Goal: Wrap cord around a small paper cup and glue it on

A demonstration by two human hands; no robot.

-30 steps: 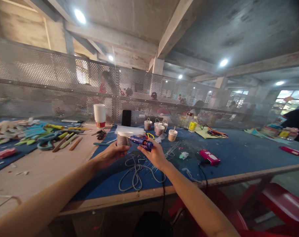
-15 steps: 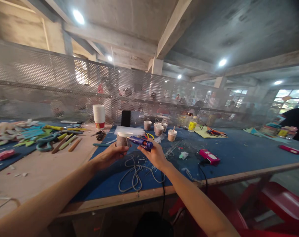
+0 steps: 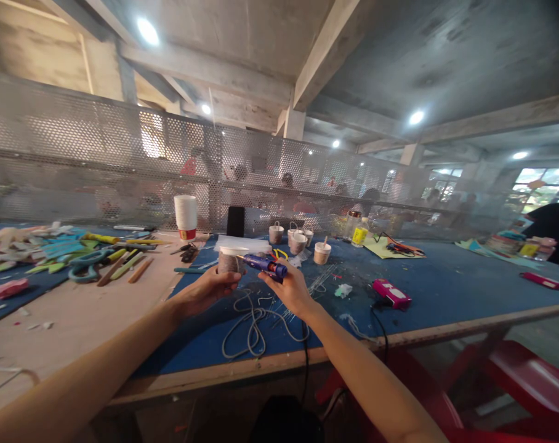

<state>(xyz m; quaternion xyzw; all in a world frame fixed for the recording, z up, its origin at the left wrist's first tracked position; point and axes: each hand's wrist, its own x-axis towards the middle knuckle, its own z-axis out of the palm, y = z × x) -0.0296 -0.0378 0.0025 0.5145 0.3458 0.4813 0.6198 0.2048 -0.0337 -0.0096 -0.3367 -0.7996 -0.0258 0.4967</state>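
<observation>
My left hand [image 3: 204,290] is wrapped round a small paper cup [image 3: 229,261] covered in a brownish sleeve, held above the blue table top [image 3: 446,289]. My right hand [image 3: 289,290] grips a purple glue gun [image 3: 265,265], its nozzle pointing left at the cup's upper side. The gun's black cord [image 3: 305,351] runs down over the table edge. A loose loop of grey cord [image 3: 252,323] lies on the table beneath both hands.
Several small handled cups [image 3: 298,240] stand behind. A stack of white cups [image 3: 186,215], scissors [image 3: 88,261] and coloured sticks lie at the left. A pink object [image 3: 393,293] lies to the right. A mesh fence [image 3: 99,166] backs the table; people sit beyond it. Red chair [image 3: 529,381] lower right.
</observation>
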